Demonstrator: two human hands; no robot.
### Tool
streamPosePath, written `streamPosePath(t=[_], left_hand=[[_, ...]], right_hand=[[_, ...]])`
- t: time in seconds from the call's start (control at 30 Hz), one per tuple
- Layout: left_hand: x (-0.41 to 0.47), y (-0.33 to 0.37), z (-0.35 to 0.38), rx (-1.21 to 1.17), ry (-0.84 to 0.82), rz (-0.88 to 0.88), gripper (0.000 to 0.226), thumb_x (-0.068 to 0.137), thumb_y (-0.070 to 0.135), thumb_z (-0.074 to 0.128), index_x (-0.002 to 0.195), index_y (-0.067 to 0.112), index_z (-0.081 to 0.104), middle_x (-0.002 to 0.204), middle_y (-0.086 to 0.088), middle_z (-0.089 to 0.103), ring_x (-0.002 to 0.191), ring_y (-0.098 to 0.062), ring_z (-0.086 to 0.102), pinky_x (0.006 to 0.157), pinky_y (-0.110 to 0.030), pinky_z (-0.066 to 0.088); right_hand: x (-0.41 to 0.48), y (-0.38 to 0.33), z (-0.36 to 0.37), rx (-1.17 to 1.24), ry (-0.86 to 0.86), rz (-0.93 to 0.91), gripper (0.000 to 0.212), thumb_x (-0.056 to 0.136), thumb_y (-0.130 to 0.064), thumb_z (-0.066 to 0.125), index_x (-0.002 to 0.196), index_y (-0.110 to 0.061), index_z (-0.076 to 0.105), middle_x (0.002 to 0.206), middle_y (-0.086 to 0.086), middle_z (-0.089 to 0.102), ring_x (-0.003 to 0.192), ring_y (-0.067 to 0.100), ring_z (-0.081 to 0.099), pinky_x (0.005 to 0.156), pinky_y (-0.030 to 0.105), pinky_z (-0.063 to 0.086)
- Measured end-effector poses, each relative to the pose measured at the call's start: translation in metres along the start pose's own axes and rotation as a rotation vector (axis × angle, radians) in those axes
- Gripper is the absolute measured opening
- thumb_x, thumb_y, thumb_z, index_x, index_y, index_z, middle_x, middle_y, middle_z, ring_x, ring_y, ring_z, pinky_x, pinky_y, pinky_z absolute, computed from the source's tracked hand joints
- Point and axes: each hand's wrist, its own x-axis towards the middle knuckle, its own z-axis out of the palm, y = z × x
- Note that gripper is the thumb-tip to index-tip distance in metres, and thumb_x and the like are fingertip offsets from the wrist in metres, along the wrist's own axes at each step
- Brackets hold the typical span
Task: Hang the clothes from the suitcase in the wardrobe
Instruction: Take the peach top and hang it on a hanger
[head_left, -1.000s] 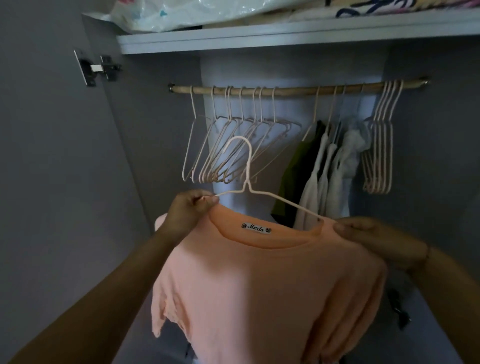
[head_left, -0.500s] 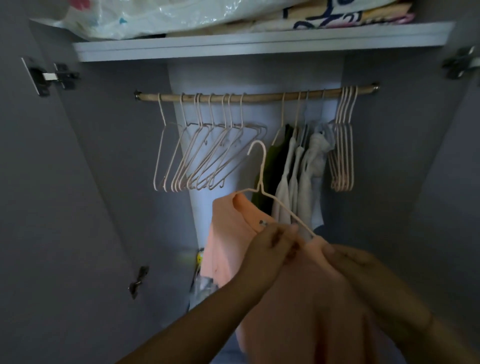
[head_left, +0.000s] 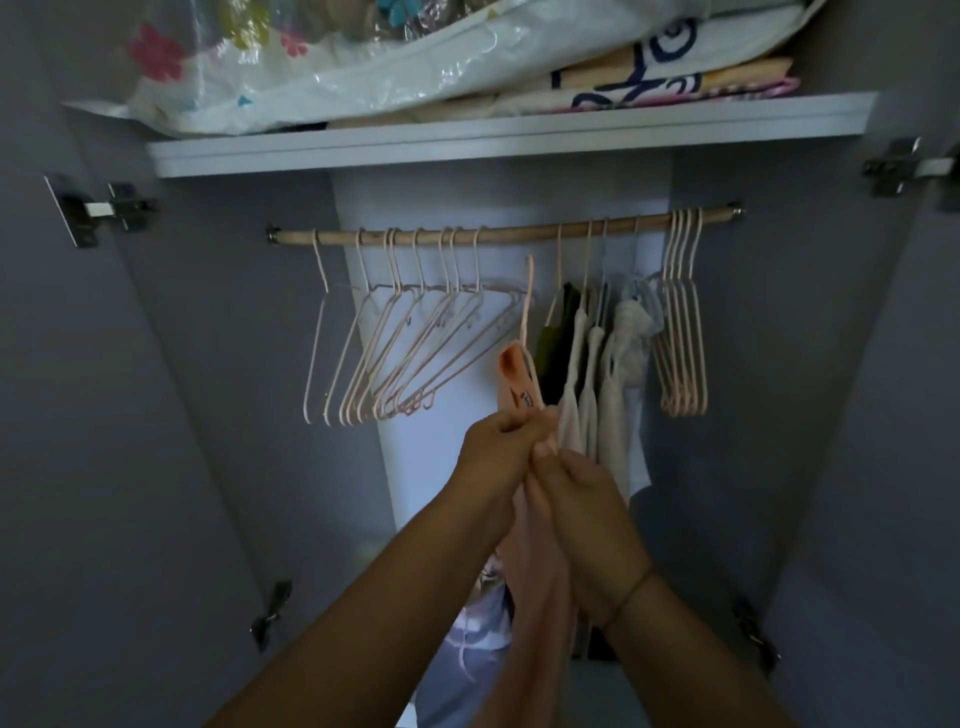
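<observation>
Peach shirt (head_left: 511, 382) on its hanger (head_left: 526, 312) sits just below the rod (head_left: 509, 235), left hand (head_left: 498, 452) and right hand (head_left: 584, 496) gripping its shoulder; raise the hook over the bare gap and keep fabric from slipping

Dim light, grey doors (head_left: 78, 415) (possibly lilac), white shelf (head_left: 467, 145)

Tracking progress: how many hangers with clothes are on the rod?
4 clothed hangers, side by side on the rod right of centre, between two bunches of empty hangers; others may hide behind.
</observation>
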Motion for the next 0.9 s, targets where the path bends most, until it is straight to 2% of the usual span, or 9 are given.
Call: streamPosePath(t=[0.07,0.13,0.27,0.37,0.5,0.57,0.63,0.77,0.9], left_hand=[[0.016,0.009,-0.005,-0.039,-0.034,-0.032,0.019,0.087,0.018,0.066,0.099,0.004,0.069,0.088,-0.011,0.069,0.085,-0.021,0.065,0.074,-0.025,0.053],[0.031,0.016,-0.010,-0.064,-0.073,-0.039,0.011,0.088,0.013,0.063,0.092,0.004,0.068,0.078,-0.010,0.067,0.074,-0.019,0.063,0.067,-0.023,0.053],[0.071,0.025,-0.015,-0.070,-0.093,-0.048,0.010,0.090,0.009,0.060,0.094,0.001,0.065,0.081,-0.013,0.064,0.072,-0.020,0.061,0.069,-0.027,0.052],[0.103,0.034,-0.011,-0.095,-0.111,-0.047,0.014,0.090,0.012,0.061,0.096,0.000,0.065,0.085,-0.012,0.064,0.076,-0.019,0.061,0.072,-0.027,0.052],[0.142,0.045,0.000,-0.124,-0.106,-0.039,0.029,0.091,0.013,0.061,0.114,-0.005,0.060,0.103,-0.019,0.062,0.081,-0.021,0.061,0.077,-0.030,0.052],[0.157,0.048,0.006,-0.143,-0.097,-0.026,0.037,0.091,0.012,0.060,0.123,-0.005,0.056,0.112,-0.019,0.060,0.081,-0.019,0.062,0.073,-0.026,0.054],[0.171,0.050,0.013,-0.151,-0.101,-0.012,0.039,0.092,0.011,0.059,0.126,-0.006,0.053,0.105,-0.015,0.062,0.077,-0.017,0.061,0.067,-0.024,0.053],[0.200,0.046,0.022,-0.139,-0.091,-0.014,0.035,0.092,0.012,0.059,0.122,-0.005,0.056,0.091,-0.011,0.063,0.078,-0.018,0.061,0.067,-0.024,0.053],[0.220,0.032,0.028,-0.139,-0.083,-0.044,0.012,0.094,0.009,0.055,0.096,0.000,0.062,0.087,-0.012,0.060,0.077,-0.018,0.058,0.069,-0.026,0.052]], right_hand=[[0.012,0.001,0.011,0.008,0.006,0.023,0.027,0.098,-0.025,0.043,0.085,-0.011,0.061,0.097,0.027,0.062,0.098,0.042,0.059,0.084,0.045,0.050],[0.022,0.001,0.018,0.020,0.014,0.023,0.023,0.098,-0.027,0.042,0.082,-0.021,0.058,0.079,0.012,0.062,0.082,0.031,0.063,0.067,0.030,0.051],[0.046,-0.003,0.022,0.060,0.009,-0.013,0.022,0.097,-0.027,0.045,0.092,-0.013,0.060,0.068,0.002,0.052,0.063,0.014,0.050,0.057,0.025,0.040],[0.078,-0.008,0.021,0.074,0.014,-0.021,0.023,0.097,-0.023,0.045,0.093,-0.009,0.061,0.071,0.007,0.052,0.067,0.018,0.049,0.061,0.028,0.040],[0.120,-0.010,0.013,0.078,0.015,-0.015,0.024,0.097,-0.023,0.044,0.099,-0.007,0.062,0.072,0.004,0.054,0.069,0.019,0.052,0.060,0.026,0.040],[0.138,-0.008,0.009,0.059,0.023,-0.007,0.025,0.097,-0.023,0.044,0.100,-0.007,0.062,0.073,0.004,0.055,0.070,0.019,0.053,0.062,0.028,0.042],[0.157,-0.006,0.007,0.050,0.043,-0.006,0.027,0.097,-0.024,0.044,0.103,-0.005,0.063,0.080,0.009,0.058,0.077,0.024,0.055,0.068,0.032,0.045],[0.186,-0.002,0.003,0.037,0.076,0.018,0.030,0.097,-0.023,0.044,0.107,-0.002,0.063,0.095,0.023,0.061,0.085,0.030,0.057,0.079,0.041,0.050],[0.203,0.009,-0.003,0.035,0.085,0.002,0.033,0.097,-0.019,0.046,0.110,0.010,0.056,0.088,0.016,0.056,0.084,0.028,0.053,0.066,0.025,0.044]])
